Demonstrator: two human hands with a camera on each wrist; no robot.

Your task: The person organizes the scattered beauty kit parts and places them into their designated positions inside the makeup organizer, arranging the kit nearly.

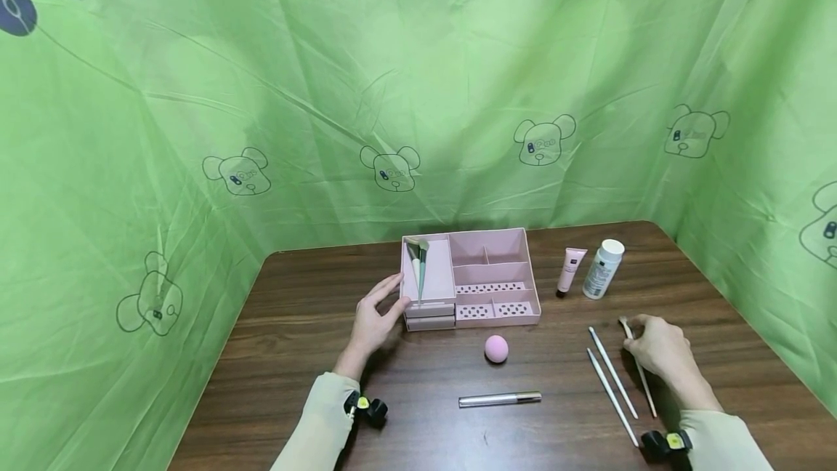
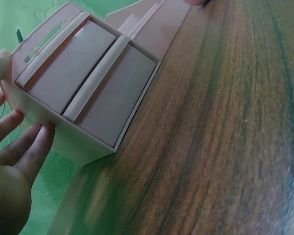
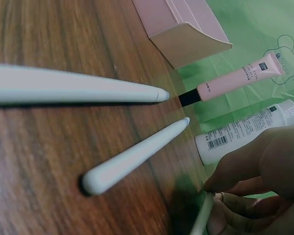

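One slim pale brush (image 1: 644,384): over toward the right edge of the table (image 1: 294,333)
Right hand (image 1: 660,347): thumb and fingers clamped on that brush
Left hand (image 1: 374,322): fingers apart, touching the left side of the pink organizer (image 1: 442,260)
Organizer: near the far edge, couple of makeup brushes (image 1: 421,267) lying in it

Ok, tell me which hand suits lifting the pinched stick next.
Probably the right hand: it pinches the slim stick, while the left hand touches the pink organizer, well away from the stick.
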